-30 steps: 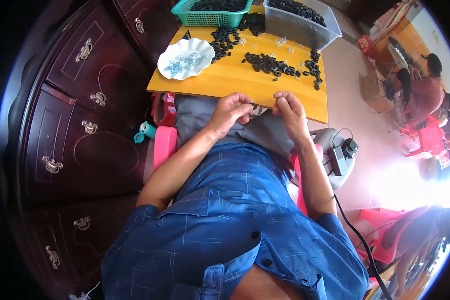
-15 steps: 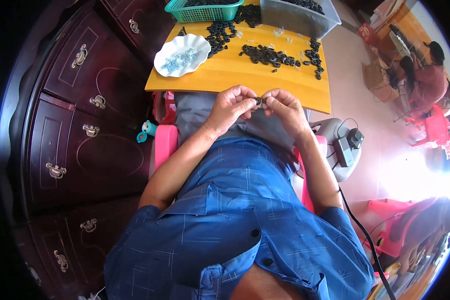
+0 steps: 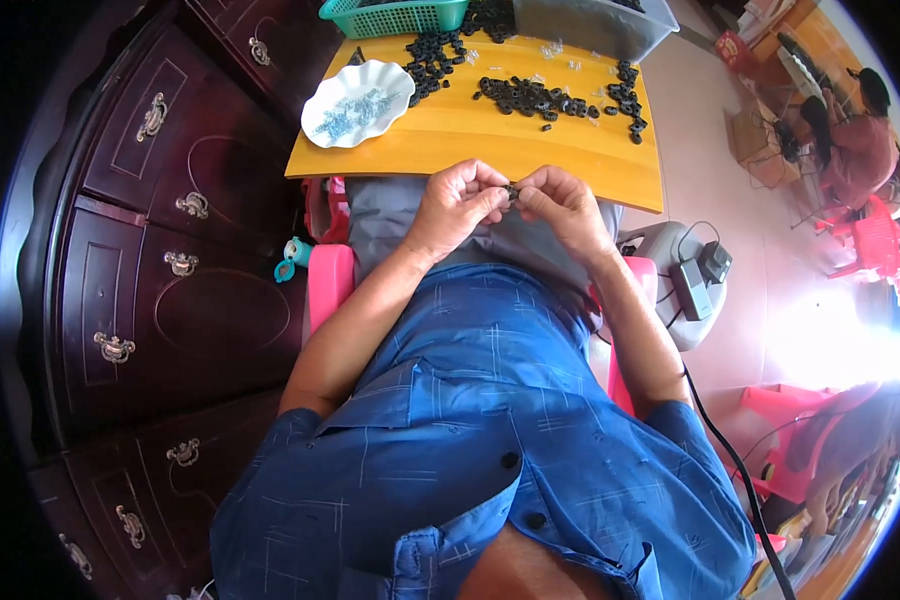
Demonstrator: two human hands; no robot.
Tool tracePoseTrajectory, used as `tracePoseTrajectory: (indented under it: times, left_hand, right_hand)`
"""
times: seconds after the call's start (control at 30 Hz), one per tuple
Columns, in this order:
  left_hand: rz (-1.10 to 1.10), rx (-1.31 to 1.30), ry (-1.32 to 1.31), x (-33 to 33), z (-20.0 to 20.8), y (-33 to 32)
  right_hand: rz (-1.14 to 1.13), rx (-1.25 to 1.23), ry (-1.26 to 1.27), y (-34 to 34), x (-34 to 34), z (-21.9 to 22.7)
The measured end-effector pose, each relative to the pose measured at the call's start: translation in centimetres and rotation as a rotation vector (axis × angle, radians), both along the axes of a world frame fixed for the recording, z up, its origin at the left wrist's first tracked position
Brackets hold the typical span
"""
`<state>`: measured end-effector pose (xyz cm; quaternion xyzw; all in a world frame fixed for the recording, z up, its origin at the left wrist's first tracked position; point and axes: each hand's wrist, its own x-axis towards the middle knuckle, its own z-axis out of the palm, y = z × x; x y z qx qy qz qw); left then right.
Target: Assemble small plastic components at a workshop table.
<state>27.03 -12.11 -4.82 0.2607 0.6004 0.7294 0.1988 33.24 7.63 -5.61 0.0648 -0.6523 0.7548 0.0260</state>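
Above my lap, just short of the table's near edge, my left hand (image 3: 460, 208) and my right hand (image 3: 567, 207) meet fingertip to fingertip. Between them they pinch a small black part (image 3: 512, 191), mostly covered by the fingers. On the yellow table (image 3: 450, 160) ahead lie piles of small black ring-like parts (image 3: 535, 98), with small clear pieces (image 3: 551, 47) scattered among them. At the table's left a white scalloped dish (image 3: 395, 82) holds many small pale-blue transparent pieces (image 3: 358, 115).
A green basket (image 3: 395, 20) and a clear plastic bin (image 3: 610, 35) stand at the table's far edge. Dark wooden drawers (image 3: 220, 280) line the left. At right are a grey stool (image 3: 705, 320) with black adapters (image 3: 688, 288), a cable, pink chairs and a seated person (image 3: 855, 150).
Both hands stay together at the same small part, with slight finger shifts. The whole view has tilted a little, so the table sits slightly higher in it.
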Motion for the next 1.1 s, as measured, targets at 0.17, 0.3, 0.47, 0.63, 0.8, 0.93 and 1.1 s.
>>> tracePoseTrajectory:
  times: [0.17, 0.3, 0.47, 0.63, 0.8, 0.93, 1.1]
  left_hand:
    - [0.049, -0.016, 0.063, -0.2, -0.9, 0.5]
    - [0.104, -0.051, 0.111, -0.1, -1.1, 0.5]
    - [0.121, -0.055, 0.197, 0.1, -0.1, 0.6]
    - [0.245, -0.235, 0.529, 0.2, 0.3, 0.4]
    - [0.162, -0.279, 0.482, -0.4, 0.8, -0.2]
    - [0.099, -0.275, 0.41, -0.7, 1.0, -0.3]
    - [0.155, -0.344, 0.638, 0.2, 2.2, 0.0]
  right_hand:
    - [-0.118, 0.189, 0.026, -0.7, 0.0, -0.7]
    - [-0.129, 0.09, -0.023, -1.1, -0.1, -0.8]
    - [-0.033, -0.068, -0.102, -0.6, -0.2, -0.9]
    - [-0.01, -0.114, -0.134, -1.3, 0.0, -0.9]
    - [0.025, -0.151, -0.183, -1.1, -0.1, -1.2]
    - [0.072, -0.151, -0.208, -1.0, 0.1, -0.2]
    - [0.101, -0.267, -0.332, -0.8, 0.1, -0.1]
